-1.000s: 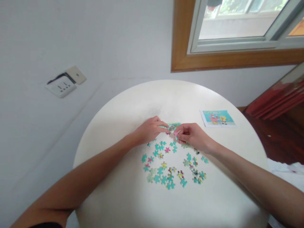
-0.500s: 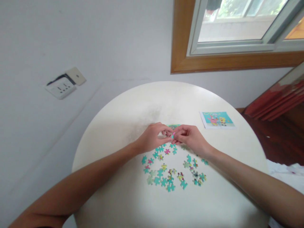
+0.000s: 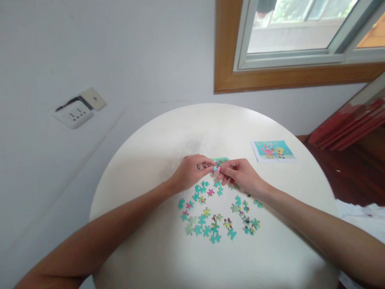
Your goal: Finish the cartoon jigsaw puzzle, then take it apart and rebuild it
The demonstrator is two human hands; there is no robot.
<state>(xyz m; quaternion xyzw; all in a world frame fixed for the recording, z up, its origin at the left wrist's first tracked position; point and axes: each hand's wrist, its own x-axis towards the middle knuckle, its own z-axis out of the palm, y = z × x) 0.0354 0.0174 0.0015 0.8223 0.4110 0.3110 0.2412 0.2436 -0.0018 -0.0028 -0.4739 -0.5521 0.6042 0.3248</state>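
Over the white round table (image 3: pixel 144 148), my left hand (image 3: pixel 194 170) and my right hand (image 3: pixel 242 173) meet with fingertips close together. Between them is a small teal and pink jigsaw piece (image 3: pixel 215 169), pinched from both sides. Whether it is one piece or two joined cannot be made out. Just behind my fingers lies a teal patch of the puzzle (image 3: pixel 221 161), partly covered by the hands. Loose jigsaw pieces (image 3: pixel 207 230), teal, pink and yellow, are scattered on the tabletop nearer to me, some tucked beneath my right wrist.
At the right of the table lies a picture card (image 3: pixel 273 151) with cartoon figures on teal. The wall behind holds a socket (image 3: pixel 73 114) on the left and a wood-framed window (image 3: pixel 288 78) on the right. A red curtain (image 3: pixel 345 124) hangs beyond the table.
My fingertips have shifted and drawn slightly apart, so more of the teal and pink piece shows between them. The view has moved a little; the scattered pieces lie as before.
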